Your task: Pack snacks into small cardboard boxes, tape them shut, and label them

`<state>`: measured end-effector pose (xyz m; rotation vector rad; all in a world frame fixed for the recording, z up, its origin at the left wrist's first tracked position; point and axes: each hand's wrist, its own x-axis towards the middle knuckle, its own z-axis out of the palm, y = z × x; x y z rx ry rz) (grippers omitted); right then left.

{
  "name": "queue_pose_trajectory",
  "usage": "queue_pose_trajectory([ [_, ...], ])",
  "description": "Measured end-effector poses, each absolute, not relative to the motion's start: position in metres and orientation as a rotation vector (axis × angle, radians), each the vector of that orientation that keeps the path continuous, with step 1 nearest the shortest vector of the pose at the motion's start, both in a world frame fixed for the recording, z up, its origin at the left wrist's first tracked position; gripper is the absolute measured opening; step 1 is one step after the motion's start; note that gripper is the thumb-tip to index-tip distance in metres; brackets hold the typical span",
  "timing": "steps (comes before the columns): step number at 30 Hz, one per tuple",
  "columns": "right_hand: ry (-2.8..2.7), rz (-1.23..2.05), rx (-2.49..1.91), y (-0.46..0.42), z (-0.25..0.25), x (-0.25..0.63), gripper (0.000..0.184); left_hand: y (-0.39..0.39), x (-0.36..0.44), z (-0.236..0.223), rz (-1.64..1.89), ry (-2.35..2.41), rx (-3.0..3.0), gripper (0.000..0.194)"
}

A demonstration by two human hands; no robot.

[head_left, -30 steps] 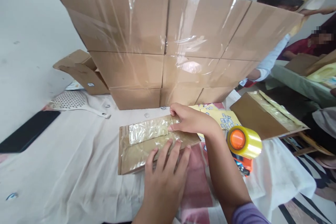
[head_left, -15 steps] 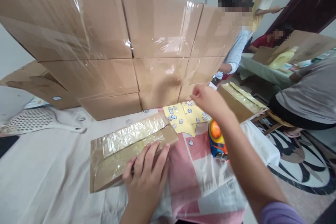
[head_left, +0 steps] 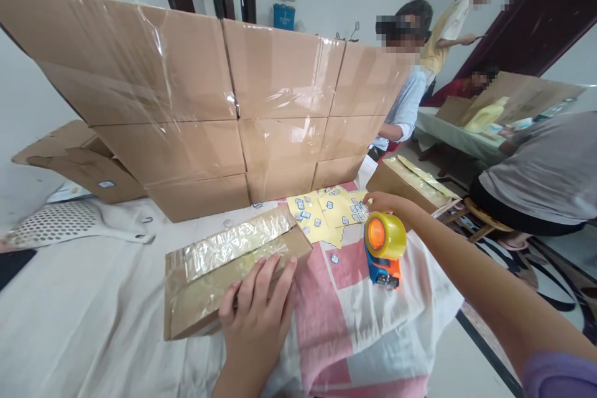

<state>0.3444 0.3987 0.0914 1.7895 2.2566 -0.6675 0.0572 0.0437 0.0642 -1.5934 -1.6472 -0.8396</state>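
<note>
My left hand lies over the near edge of a small taped cardboard box, its fingers spread on the top. The thumb is hidden. My right hand is at the right edge of the yellow sheets, which carry several small white-and-blue stickers. Its fingertips are pinched together, and whatever is between them is too small to make out. Just below that hand stands a tape dispenser, blue and orange with a yellow roll. One loose sticker sits on the pink-and-white cloth.
A wall of stacked, taped boxes rises behind the work area. Another taped box is at the right. On the left lie a white slotted scoop and an opened carton. Several people are nearby; one sits on a stool.
My right hand has come down from in front of the stacked boxes to the edge of the yellow sheets. My left hand stays on the small box. The view has tilted up.
</note>
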Motion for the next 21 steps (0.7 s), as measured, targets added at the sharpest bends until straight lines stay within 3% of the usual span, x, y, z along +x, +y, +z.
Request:
queue_pose_trajectory([
  [6, 2.415, -0.794, 1.693, 0.407, 0.075, 0.351, 0.031, 0.043, 0.057, 0.065, -0.834, -1.661, -1.601, 0.035],
  [14, 2.475, -0.924, 1.638, 0.401, 0.066, 0.359, 0.025, 0.043, 0.059, 0.065, -0.832, -1.693, -1.604, 0.036],
  [21, 2.576, -0.791, 1.540, 0.393, 0.101, 0.342, 0.020, 0.042, 0.061, 0.066, -0.871, -1.713, -1.601, 0.035],
])
